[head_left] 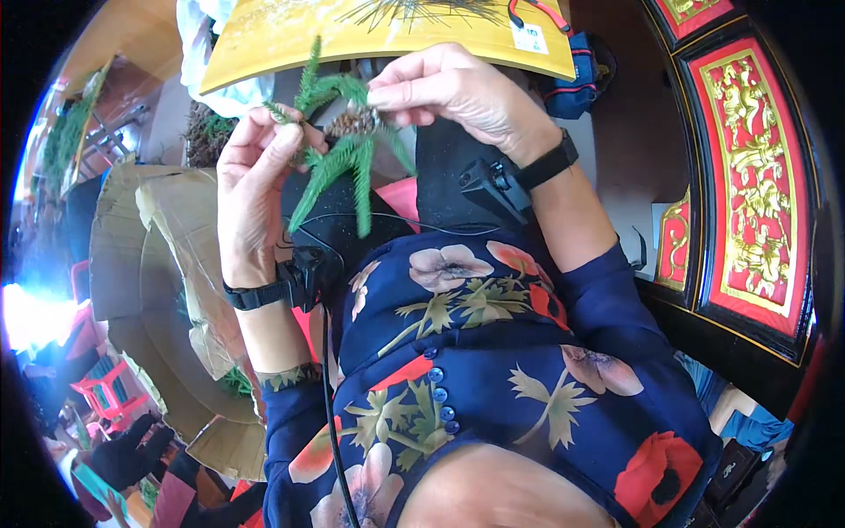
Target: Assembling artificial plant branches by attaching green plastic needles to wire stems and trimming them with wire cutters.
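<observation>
Head view: left hand [251, 169] and right hand [459, 90], each grip pinched, hold a green sprig [362, 180]. A pine cone [350, 122] sits mid-sprig.

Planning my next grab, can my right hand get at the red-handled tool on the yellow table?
Probably yes: nothing visible blocks the way from the right hand to the red-handled tool on the yellow table, though that hand would first have to leave the pine-cone sprig.

We seem to be in a workshop: we see a yellow table [264, 40] with thin wires [414, 11] and red pliers [552, 14], and a big cardboard box [119, 264] with green bits [238, 382] inside.
</observation>
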`<state>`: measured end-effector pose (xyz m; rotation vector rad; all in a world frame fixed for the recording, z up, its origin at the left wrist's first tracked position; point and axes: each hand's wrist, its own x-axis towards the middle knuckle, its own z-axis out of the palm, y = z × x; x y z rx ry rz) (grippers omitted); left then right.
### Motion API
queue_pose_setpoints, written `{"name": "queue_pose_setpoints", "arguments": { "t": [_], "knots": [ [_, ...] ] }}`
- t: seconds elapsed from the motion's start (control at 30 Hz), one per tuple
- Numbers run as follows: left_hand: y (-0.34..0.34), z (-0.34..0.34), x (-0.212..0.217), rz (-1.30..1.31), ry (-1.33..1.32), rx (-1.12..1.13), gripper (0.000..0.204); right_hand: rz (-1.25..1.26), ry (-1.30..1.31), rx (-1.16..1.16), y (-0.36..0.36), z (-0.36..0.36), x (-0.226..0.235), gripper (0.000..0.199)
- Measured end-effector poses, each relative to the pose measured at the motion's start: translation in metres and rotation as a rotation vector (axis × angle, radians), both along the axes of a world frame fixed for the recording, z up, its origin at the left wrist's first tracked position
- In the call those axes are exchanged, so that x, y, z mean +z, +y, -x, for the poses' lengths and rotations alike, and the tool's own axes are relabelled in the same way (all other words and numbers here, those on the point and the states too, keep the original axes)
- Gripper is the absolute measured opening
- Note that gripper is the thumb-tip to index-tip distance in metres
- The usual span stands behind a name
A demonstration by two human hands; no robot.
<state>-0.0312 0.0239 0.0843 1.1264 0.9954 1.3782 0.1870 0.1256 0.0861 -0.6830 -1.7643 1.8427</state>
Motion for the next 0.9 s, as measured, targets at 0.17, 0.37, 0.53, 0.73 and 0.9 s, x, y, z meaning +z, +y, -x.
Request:
{"name": "queue_pose_setpoints", "arguments": {
  "t": [0.17, 0.37, 0.53, 0.73, 0.9],
  "knots": [
    [0.002, 0.001, -0.002, 0.117, -0.045, 0.131, 0.014, -0.008, 0.083, -0.091, 0.011, -0.016, 0.001, 0.023],
    [0.002, 0.003, -0.001, 0.097, -0.066, 0.194, 0.011, -0.007, 0.13, -0.144, 0.018, -0.03, 0.005, 0.025],
    [0.002, 0.005, -0.003, 0.085, -0.094, 0.195, 0.01, -0.073, 0.063, -0.084, 0.019, -0.031, 0.01, 0.024],
    [0.0, 0.001, -0.002, 0.012, 0.124, 0.199, 0.012, -0.193, 0.091, -0.131, 0.004, -0.023, 0.017, 0.021],
    [-0.006, -0.01, 0.002, -0.12, 0.348, 0.25, 0.014, -0.374, 0.135, -0.005, -0.01, 0.001, 0.003, 0.011]
  ]
}}
